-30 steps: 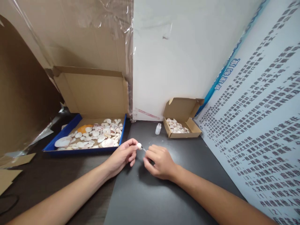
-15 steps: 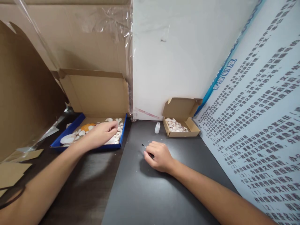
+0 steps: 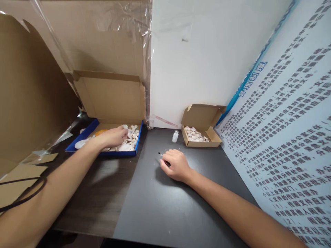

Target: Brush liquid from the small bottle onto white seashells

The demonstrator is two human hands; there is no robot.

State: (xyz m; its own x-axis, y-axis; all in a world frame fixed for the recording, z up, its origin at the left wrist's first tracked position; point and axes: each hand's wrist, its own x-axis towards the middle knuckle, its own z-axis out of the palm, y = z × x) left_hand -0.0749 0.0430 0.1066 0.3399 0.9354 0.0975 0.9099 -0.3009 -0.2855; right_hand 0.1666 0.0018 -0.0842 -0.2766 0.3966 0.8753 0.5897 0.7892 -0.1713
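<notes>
My left hand point(image 3: 116, 136) reaches into a blue-edged tray point(image 3: 103, 152) of white shells point(image 3: 131, 136). Its fingers are bent down among the shells, and what they pinch, if anything, is too small to tell. On the dark grey mat, my right hand point(image 3: 176, 165) is closed around a thin brush point(image 3: 160, 154), whose dark tip points up and left. A small clear bottle with whitish contents point(image 3: 175, 137) stands uncapped just beyond my right hand. Behind my left hand an orange thing point(image 3: 100, 132) lies in the tray, partly covered.
An open cardboard box point(image 3: 201, 144) with white shells stands at the back right. A raised cardboard lid point(image 3: 111, 98) is behind the blue tray. Cardboard pieces point(image 3: 23, 175) and a black cable point(image 3: 42, 186) are at the left. A printed sheet point(image 3: 284, 131) borders the right side.
The view has shifted, so the table appears a little higher and further right. My left hand has moved slightly deeper into the shells. My right hand keeps its grip on the brush.
</notes>
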